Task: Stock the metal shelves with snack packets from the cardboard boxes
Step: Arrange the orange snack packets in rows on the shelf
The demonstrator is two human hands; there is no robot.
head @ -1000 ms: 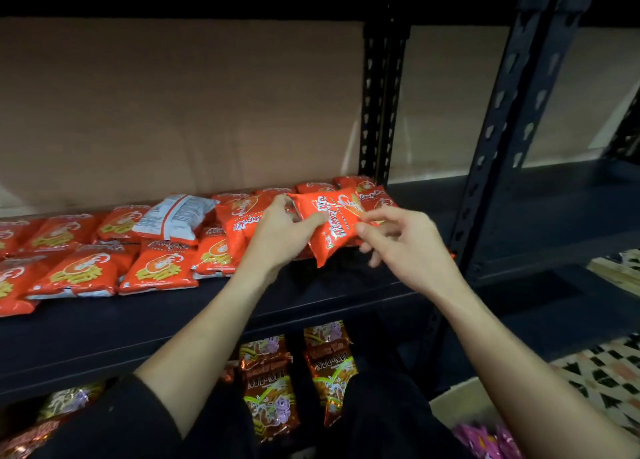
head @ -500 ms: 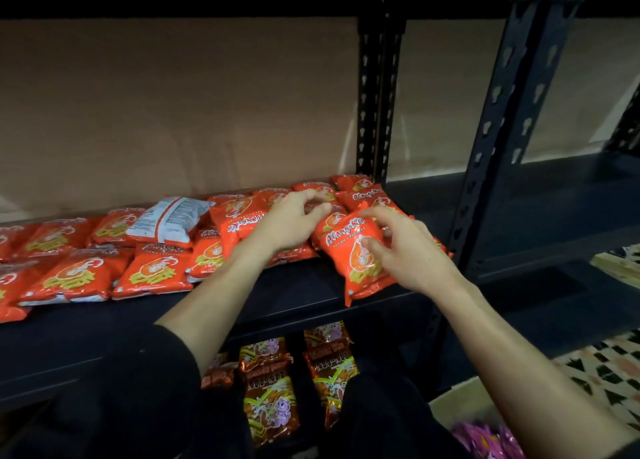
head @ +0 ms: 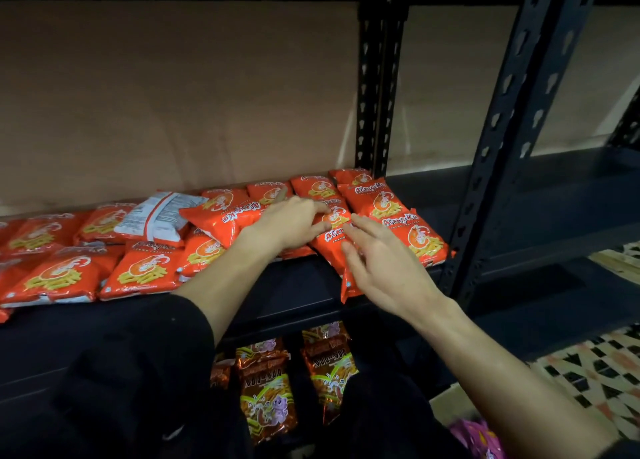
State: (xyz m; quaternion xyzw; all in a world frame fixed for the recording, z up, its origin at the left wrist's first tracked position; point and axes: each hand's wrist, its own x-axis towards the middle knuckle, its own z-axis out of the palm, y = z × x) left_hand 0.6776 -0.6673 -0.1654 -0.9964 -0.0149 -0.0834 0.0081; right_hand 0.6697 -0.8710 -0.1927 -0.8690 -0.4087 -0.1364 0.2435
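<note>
A second ago we held the orange packet (head: 330,247) up between both hands; now it lies on the shelf (head: 284,295), near the front edge. Our right hand (head: 384,268) has released it, fingers spread. Our left hand (head: 294,226) now lies flat on the neighbouring packets (head: 225,221) at its 10 o'clock.

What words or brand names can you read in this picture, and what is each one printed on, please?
"Alang-Ka": on the orange packets at the right end of the shelf.
"MI-MI": on the brown packets lower down.
Small line under "Alang-Ka": too blurred to read.
Print on the white packet: too small to read.
Logos on the orange packets further left: blurred, not readable.
</note>
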